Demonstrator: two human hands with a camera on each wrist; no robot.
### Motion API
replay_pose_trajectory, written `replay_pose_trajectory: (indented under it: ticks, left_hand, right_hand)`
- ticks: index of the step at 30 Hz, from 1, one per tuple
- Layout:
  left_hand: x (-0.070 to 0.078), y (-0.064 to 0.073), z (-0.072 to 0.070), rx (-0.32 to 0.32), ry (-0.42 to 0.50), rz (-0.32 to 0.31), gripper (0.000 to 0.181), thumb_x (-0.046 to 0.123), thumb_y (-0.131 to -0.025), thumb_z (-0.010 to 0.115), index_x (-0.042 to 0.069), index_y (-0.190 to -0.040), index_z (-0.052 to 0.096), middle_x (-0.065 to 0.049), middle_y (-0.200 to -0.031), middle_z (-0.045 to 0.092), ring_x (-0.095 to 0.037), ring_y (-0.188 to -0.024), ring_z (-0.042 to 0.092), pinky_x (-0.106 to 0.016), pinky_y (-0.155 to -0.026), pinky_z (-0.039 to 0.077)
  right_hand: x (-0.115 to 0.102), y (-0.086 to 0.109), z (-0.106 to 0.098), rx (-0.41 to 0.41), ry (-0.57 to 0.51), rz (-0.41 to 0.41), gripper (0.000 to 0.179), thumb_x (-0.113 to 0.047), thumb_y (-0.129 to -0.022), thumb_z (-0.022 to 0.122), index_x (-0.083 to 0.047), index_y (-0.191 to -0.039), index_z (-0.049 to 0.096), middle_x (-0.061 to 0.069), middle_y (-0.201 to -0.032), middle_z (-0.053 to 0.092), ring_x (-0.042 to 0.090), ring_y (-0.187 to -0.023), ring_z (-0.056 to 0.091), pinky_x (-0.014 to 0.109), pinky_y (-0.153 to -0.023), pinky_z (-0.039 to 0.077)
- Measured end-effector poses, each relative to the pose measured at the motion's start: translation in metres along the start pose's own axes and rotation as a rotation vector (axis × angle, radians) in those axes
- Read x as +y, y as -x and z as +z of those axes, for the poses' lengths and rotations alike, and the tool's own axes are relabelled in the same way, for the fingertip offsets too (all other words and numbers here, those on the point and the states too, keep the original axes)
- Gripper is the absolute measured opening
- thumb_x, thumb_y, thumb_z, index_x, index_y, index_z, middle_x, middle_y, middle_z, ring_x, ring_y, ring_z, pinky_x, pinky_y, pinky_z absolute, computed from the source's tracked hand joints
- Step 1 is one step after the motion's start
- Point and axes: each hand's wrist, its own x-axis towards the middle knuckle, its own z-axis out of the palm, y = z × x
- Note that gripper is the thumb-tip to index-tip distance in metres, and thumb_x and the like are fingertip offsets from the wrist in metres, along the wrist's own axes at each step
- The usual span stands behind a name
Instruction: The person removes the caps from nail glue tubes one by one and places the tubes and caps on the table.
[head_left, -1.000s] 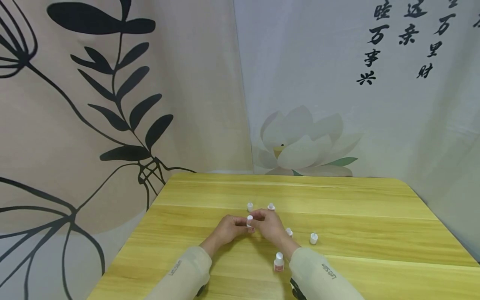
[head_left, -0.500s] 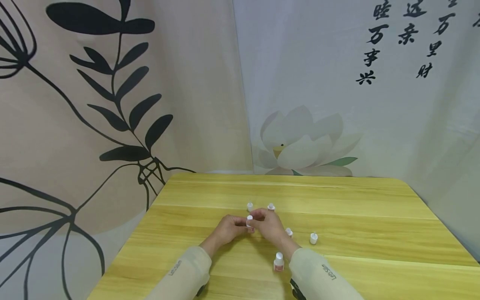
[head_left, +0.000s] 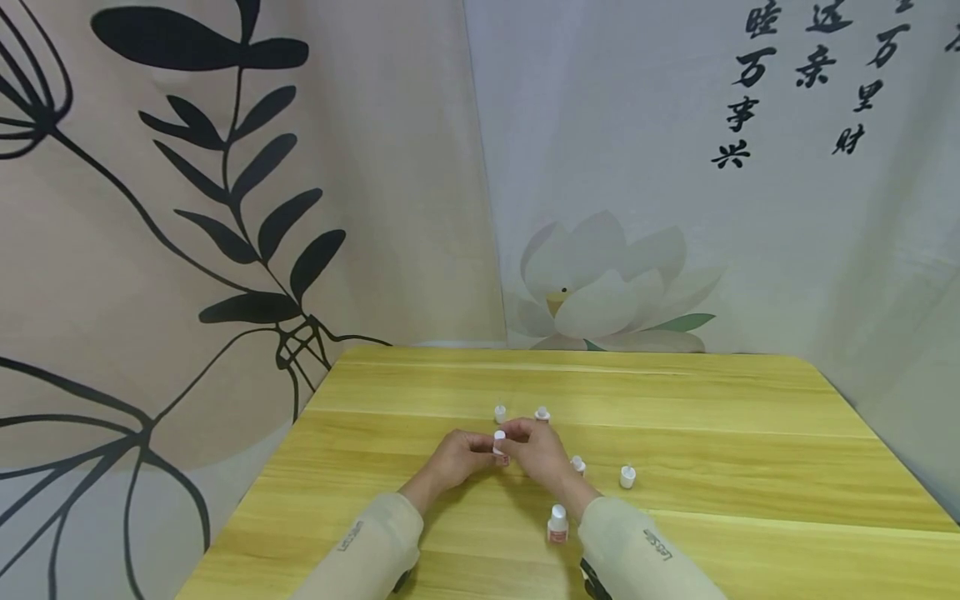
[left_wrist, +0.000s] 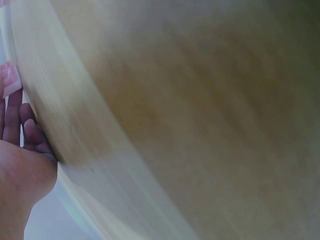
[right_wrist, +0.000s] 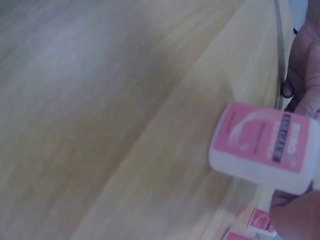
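Observation:
A small white bottle (head_left: 500, 446) with a pink label and white top is held between both hands. My left hand (head_left: 457, 457) grips it from the left, and its pink-and-white body (left_wrist: 10, 79) shows past the fingers in the left wrist view. From the right, thumb and fingers of my right hand (head_left: 536, 446) pinch it near the top, partly covering it. A capped bottle (head_left: 557, 527) of the same kind stands by the right wrist; in the right wrist view, a pink-labelled bottle (right_wrist: 262, 145) looms large.
Beyond the hands lie a small white piece (head_left: 500, 413) and a white-topped bottle (head_left: 542, 413). Another white-topped bottle (head_left: 577, 464) is partly hidden behind the right forearm. Further right is a white piece (head_left: 627, 477) with a small tip. All rest on a wooden table (head_left: 712, 417).

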Motion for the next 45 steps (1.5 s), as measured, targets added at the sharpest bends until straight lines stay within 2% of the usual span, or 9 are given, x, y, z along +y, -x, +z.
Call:
replay_pose_trajectory:
  ticks: [6, 14, 18, 23, 29, 36, 45]
  left_hand:
    - [0.0009, 0.0006, 0.0005, 0.005, -0.007, 0.001, 0.015, 0.022, -0.091, 0.073, 0.015, -0.104, 0.078, 0.002, -0.1, 0.075, -0.016, -0.104, 0.065, -0.042, -0.096, 0.05]
    - [0.002, 0.0012, 0.0016, 0.007, -0.011, 0.002, 0.018, 0.023, -0.091, 0.074, 0.014, -0.106, 0.077, 0.001, -0.103, 0.075, -0.018, -0.107, 0.064, -0.044, -0.097, 0.049]
    - [0.0034, 0.0015, 0.0013, 0.01, 0.0, 0.02, 0.019, 0.023, -0.091, 0.074, 0.012, -0.107, 0.077, -0.002, -0.105, 0.074, -0.021, -0.108, 0.064, -0.046, -0.097, 0.049]
    - [0.0023, 0.0009, 0.0002, 0.014, -0.015, 0.038, 0.018, 0.023, -0.091, 0.073, 0.013, -0.105, 0.077, -0.001, -0.101, 0.075, -0.018, -0.104, 0.066, -0.042, -0.095, 0.05]
    - [0.0001, 0.0006, -0.0003, 0.01, -0.024, 0.007, 0.016, 0.025, -0.091, 0.074, 0.017, -0.103, 0.078, 0.004, -0.1, 0.075, -0.015, -0.104, 0.065, -0.04, -0.095, 0.05]
    - [0.0007, 0.0014, 0.0006, 0.015, -0.014, 0.026, 0.019, 0.023, -0.09, 0.074, 0.012, -0.105, 0.077, -0.002, -0.102, 0.075, -0.019, -0.105, 0.066, -0.042, -0.094, 0.051]
    - [0.004, 0.0023, 0.0006, 0.015, -0.028, 0.018, 0.017, 0.021, -0.091, 0.073, 0.012, -0.105, 0.077, -0.002, -0.1, 0.075, -0.019, -0.104, 0.066, -0.042, -0.094, 0.051]
  right_hand:
    - [0.0003, -0.0011, 0.0003, 0.018, 0.007, -0.007, 0.023, -0.019, -0.09, 0.075, -0.005, -0.108, 0.069, 0.002, -0.101, 0.069, 0.023, -0.101, 0.063, 0.039, -0.085, 0.053]
    - [0.001, -0.0009, -0.0003, 0.014, 0.006, -0.011, 0.02, -0.018, -0.092, 0.072, -0.005, -0.107, 0.069, 0.002, -0.101, 0.07, 0.023, -0.101, 0.063, 0.04, -0.085, 0.053]
    - [0.0003, -0.0009, 0.0003, 0.022, 0.014, -0.009, 0.02, -0.018, -0.092, 0.072, -0.005, -0.107, 0.07, 0.003, -0.101, 0.07, 0.024, -0.101, 0.063, 0.04, -0.085, 0.053]
    - [0.0004, -0.0033, 0.0017, 0.033, 0.032, -0.007, 0.023, -0.02, -0.089, 0.076, -0.006, -0.107, 0.07, 0.002, -0.1, 0.07, 0.022, -0.098, 0.063, 0.037, -0.082, 0.053]
    - [0.001, -0.0049, 0.0024, 0.029, 0.041, 0.007, 0.023, -0.022, -0.089, 0.076, -0.007, -0.106, 0.069, 0.001, -0.099, 0.069, 0.021, -0.098, 0.063, 0.036, -0.081, 0.053]
    - [0.0009, -0.0042, 0.0013, 0.023, 0.047, 0.01, 0.021, -0.02, -0.091, 0.073, -0.007, -0.107, 0.07, 0.002, -0.102, 0.07, 0.023, -0.102, 0.063, 0.038, -0.084, 0.053]
    - [0.0009, -0.0047, 0.0024, 0.028, 0.035, 0.03, 0.023, -0.021, -0.089, 0.075, -0.008, -0.108, 0.069, 0.002, -0.102, 0.07, 0.023, -0.102, 0.063, 0.039, -0.085, 0.053]
